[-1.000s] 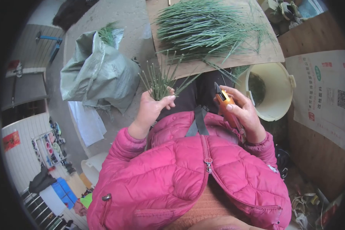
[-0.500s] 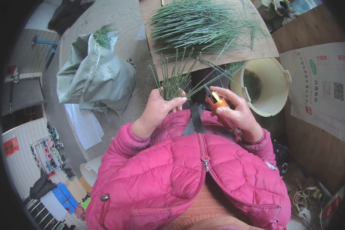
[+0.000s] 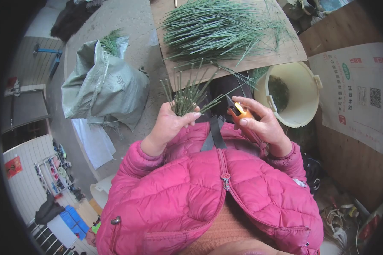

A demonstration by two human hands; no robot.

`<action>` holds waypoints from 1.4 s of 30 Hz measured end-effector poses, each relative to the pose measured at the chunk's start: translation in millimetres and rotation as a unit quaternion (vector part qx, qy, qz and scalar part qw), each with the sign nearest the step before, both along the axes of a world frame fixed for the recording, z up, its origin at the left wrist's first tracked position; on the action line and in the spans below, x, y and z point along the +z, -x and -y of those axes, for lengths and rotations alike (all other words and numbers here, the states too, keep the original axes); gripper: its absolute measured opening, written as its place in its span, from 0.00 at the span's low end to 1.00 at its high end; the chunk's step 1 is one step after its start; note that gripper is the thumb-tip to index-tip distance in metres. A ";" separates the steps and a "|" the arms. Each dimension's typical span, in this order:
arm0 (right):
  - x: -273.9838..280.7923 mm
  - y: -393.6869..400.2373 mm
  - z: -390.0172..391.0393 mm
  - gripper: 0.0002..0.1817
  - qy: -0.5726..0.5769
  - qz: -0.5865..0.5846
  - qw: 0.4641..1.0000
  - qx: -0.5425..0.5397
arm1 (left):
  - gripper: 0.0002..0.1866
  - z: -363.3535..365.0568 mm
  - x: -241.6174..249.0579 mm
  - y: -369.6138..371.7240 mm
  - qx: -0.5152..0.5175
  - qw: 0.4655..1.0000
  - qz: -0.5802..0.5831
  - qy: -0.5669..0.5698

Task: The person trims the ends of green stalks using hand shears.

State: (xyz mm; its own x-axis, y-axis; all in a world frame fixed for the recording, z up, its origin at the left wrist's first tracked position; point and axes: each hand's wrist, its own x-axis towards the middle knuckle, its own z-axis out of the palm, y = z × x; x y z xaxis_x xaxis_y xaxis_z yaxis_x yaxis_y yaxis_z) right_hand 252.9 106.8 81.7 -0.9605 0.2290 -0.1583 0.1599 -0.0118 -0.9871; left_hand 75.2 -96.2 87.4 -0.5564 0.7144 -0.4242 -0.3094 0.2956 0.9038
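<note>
A bunch of thin green stems fans upward out of my left hand, whose fingers and thumb wrap around its lower part. My right hand grips orange-handled pruning shears, their dark pointed blades aimed up and to the left. A few longer stems slant between the bunch and the shears' tip. Beyond both hands, a thick pile of long green stems lies across a wooden board.
Right of the board stands a cream bucket with green bits inside. A pale green woven sack rests on the floor at left, greenery poking from its top. A wooden panel with a printed sheet rises along the right.
My left hand has shifted slightly left and down with the bunch, drawing it away from the shears. My right hand stays nearly where it was, still holding them.
</note>
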 end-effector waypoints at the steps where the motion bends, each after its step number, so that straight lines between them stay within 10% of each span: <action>1: -1.9 -1.9 -1.1 0.32 0.040 0.009 0.999 -0.007 | 0.07 2.0 0.3 0.9 0.003 1.000 -0.006 -0.005; 16: -19.7 -6.2 -8.1 0.29 0.144 -0.023 0.986 -0.083 | 0.20 12.0 -18.6 19.3 -0.051 0.987 -0.148 -0.021; 20: -7.5 -3.1 -4.4 0.32 0.188 0.010 0.975 -0.119 | 0.13 -13.8 -57.0 47.9 -0.068 0.812 -0.577 -0.063; 27: -5.2 -2.1 -2.7 0.33 0.185 0.026 0.975 -0.121 | 0.10 -73.8 -100.9 90.7 -0.021 0.576 -0.815 -0.066; 33: -14.9 -4.5 -7.0 0.34 0.155 0.017 0.983 -0.095 | 0.20 -15.4 -66.3 58.0 -0.037 0.721 -0.690 -0.052; 36: -14.4 2.0 -3.1 0.34 0.143 0.004 0.986 -0.082 | 0.08 11.1 -36.9 29.2 0.071 0.960 -0.270 -0.004; 42: -2.7 7.8 1.1 0.35 0.070 0.010 0.998 -0.005 | 0.09 8.8 -8.4 5.9 0.075 0.997 -0.013 -0.003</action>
State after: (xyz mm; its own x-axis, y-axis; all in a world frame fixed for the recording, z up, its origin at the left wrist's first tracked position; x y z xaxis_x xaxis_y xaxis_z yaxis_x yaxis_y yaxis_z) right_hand 245.1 105.8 79.0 -0.9546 0.2132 -0.2081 0.1785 -0.1501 -0.9724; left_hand 69.3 -105.0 78.9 -0.6674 0.6255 -0.4041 -0.3266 0.2418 0.9137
